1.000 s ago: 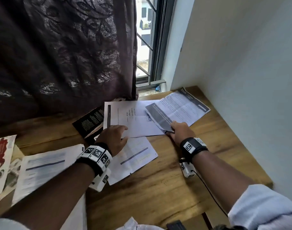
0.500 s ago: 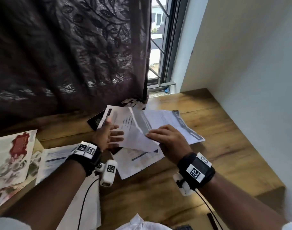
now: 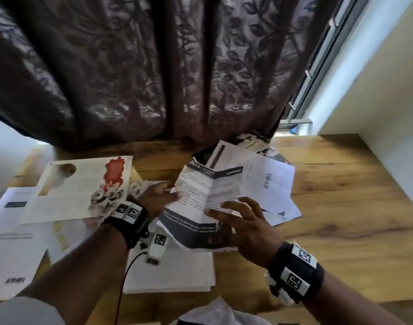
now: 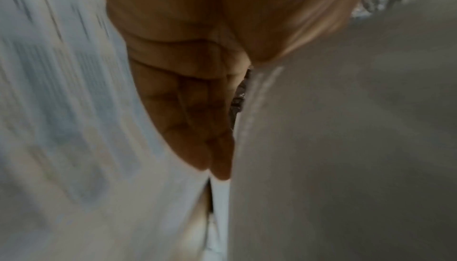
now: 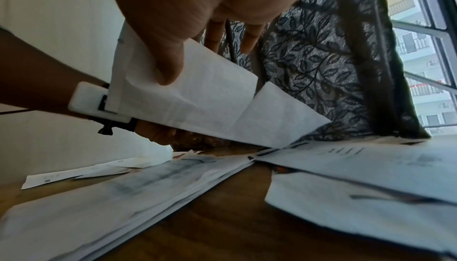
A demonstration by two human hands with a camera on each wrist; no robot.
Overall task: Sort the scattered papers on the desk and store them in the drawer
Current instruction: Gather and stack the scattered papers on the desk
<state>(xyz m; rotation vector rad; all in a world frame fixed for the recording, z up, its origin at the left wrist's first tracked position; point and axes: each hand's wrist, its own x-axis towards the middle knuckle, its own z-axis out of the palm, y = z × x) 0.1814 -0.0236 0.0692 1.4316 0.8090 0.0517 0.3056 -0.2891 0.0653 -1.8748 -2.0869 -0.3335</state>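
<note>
A creased leaflet [image 3: 210,193] with dark bands is held up off the wooden desk [image 3: 346,207] between both hands. My left hand [image 3: 170,195] grips its left edge. My right hand [image 3: 224,214] pinches its lower right part, fingers spread on top. In the right wrist view the right hand's thumb [image 5: 168,65] presses the leaflet's underside [image 5: 210,99]. The left wrist view is blurred: my left hand [image 4: 197,112] lies between white sheets [image 4: 333,148]. More white sheets [image 3: 269,186] lie behind the leaflet. No drawer is in view.
A magazine page with a red figure [image 3: 83,184] and white sheets [image 3: 13,235] lie at the left. Another white stack [image 3: 177,273] lies under my left wrist. A dark curtain [image 3: 154,66] hangs behind the desk, with a window [image 3: 330,50] and a wall at the right.
The right hand dragged the leaflet left across the desk and over the other sheets. Both hands now hold it lifted. The view has turned left.
</note>
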